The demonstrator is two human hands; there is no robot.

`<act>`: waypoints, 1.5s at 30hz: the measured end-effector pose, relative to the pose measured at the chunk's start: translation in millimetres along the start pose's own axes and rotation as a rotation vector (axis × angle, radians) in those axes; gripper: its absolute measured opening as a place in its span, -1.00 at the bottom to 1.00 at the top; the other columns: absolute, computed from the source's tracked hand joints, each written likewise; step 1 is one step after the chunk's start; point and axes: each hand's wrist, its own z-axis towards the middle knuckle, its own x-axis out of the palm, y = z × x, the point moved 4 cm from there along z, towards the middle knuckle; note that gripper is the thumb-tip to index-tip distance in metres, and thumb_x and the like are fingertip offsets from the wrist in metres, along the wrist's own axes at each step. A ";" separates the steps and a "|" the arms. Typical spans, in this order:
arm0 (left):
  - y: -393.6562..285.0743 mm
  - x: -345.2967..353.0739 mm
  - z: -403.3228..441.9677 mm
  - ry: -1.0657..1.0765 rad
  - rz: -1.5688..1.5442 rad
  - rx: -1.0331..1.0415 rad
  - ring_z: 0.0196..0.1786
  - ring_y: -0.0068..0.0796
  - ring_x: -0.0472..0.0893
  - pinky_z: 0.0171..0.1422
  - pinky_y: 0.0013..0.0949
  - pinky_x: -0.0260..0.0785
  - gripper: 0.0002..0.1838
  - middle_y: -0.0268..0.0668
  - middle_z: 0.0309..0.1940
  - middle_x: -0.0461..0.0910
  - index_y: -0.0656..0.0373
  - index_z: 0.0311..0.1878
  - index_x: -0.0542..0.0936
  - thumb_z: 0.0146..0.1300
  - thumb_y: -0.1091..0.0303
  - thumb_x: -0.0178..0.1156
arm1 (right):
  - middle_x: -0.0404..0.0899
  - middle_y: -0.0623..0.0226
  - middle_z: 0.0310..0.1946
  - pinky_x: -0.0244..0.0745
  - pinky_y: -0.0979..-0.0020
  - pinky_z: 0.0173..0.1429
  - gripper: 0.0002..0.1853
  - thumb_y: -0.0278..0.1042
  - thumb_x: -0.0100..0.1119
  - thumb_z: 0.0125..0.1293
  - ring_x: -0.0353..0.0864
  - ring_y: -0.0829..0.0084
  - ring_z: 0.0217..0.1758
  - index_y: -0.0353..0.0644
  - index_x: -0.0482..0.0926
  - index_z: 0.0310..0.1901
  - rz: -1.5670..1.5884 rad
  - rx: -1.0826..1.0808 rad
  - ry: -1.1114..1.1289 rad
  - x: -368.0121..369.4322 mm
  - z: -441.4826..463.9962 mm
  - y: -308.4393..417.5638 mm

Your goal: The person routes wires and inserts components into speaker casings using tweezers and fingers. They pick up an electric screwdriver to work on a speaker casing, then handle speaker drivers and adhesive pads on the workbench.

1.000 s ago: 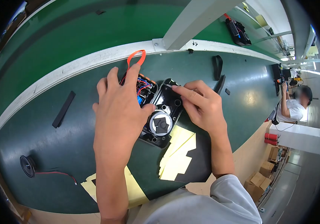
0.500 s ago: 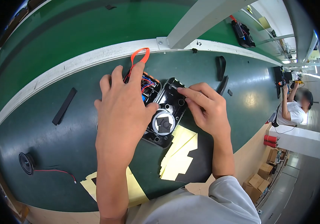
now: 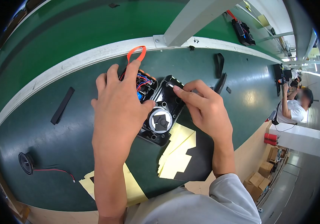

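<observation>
An opened black device lies on the bench in two halves. One half (image 3: pixel 145 83) holds red and blue wires and has an orange strap (image 3: pixel 142 56). The other, a black shell (image 3: pixel 173 102), carries a round speaker (image 3: pixel 160 121) with a dark patch on its back. Spread over the wired half is my left hand (image 3: pixel 120 100), fingers apart, its thumb near the seam between the halves. My right hand (image 3: pixel 201 102) pinches at the shell's upper end, where a small light-coloured piece shows at the fingertips, too small to name.
Yellow-backed sheets (image 3: pixel 178 153) lie below the device. A loose speaker (image 3: pixel 26 163) with a red wire is at left, a black strip (image 3: pixel 62 106) above it. Black straps (image 3: pixel 219 65) lie right. A metal post (image 3: pixel 189 22) rises behind. A co-worker (image 3: pixel 296 108) is far right.
My right fingertips have shifted slightly on the upper end of the shell. My left hand stays over the wired half. The whole view has moved slightly.
</observation>
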 end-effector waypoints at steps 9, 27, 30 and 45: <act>2.0 4.0 0.8 -0.017 -0.007 -0.001 0.47 -0.03 0.30 0.45 -0.07 0.34 -0.07 -0.06 0.42 0.33 -0.19 0.45 0.37 -0.07 0.29 0.55 | 0.58 0.19 -0.20 0.52 0.12 -0.21 -0.72 -0.64 0.20 0.25 0.63 0.03 -0.33 -0.22 0.70 -0.02 -0.004 0.065 0.079 -4.9 8.3 5.5; 4.8 5.2 2.7 -0.026 0.009 0.008 0.42 -0.06 0.36 0.41 -0.09 0.39 -0.07 -0.11 0.37 0.40 -0.16 0.42 0.39 -0.11 0.26 0.56 | 0.59 0.05 -0.29 0.47 0.16 -0.20 -0.70 -0.73 0.17 0.19 0.60 0.00 -0.27 -0.32 0.68 -0.05 -0.045 0.004 0.257 -11.6 22.6 7.0; 4.6 4.8 1.9 -0.035 0.005 -0.003 0.43 -0.05 0.36 0.40 -0.07 0.39 -0.07 -0.11 0.38 0.40 -0.16 0.42 0.39 -0.11 0.25 0.56 | 0.61 0.04 -0.30 0.47 0.17 -0.17 -0.65 -0.75 0.15 0.18 0.60 0.00 -0.26 -0.30 0.69 -0.01 0.088 -0.060 0.287 -15.2 25.6 -3.2; 3.3 2.6 0.4 -0.026 0.003 -0.006 0.44 -0.03 0.34 0.37 0.04 0.41 -0.06 -0.10 0.38 0.39 -0.19 0.42 0.39 -0.13 0.23 0.56 | 0.60 0.03 -0.41 0.49 0.17 -0.21 -0.44 -0.74 0.07 0.10 0.61 0.03 -0.35 -0.14 0.67 0.17 -0.077 -0.157 0.361 -23.8 33.0 4.2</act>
